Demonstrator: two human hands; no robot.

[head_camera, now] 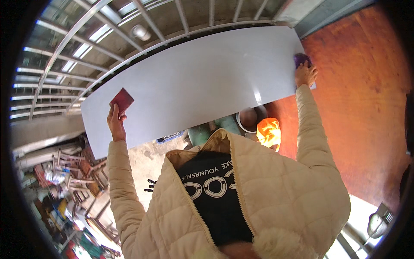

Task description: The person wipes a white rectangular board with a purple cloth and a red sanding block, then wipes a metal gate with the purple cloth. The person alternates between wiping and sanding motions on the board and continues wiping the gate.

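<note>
My left hand (116,122) holds a small dark red rectangular object (122,101) by its lower end, over the left part of a long white tabletop (200,74). Whether this object is a booklet or a thin box, I cannot tell. At the table's right end, my right hand (306,74) has its fingers around a dark purple, shiny object (302,59). My fingers cover part of it, and its exact kind is unclear. A small pale corner (313,85) shows beside my right wrist.
Metal bars (184,16) run along the table's far side. A reddish-brown wooden surface (355,103) adjoins its right end. Below the near edge are a round container (241,121), an orange bag (269,132) and a blue crate (169,137). Wooden chairs (85,168) are piled at left.
</note>
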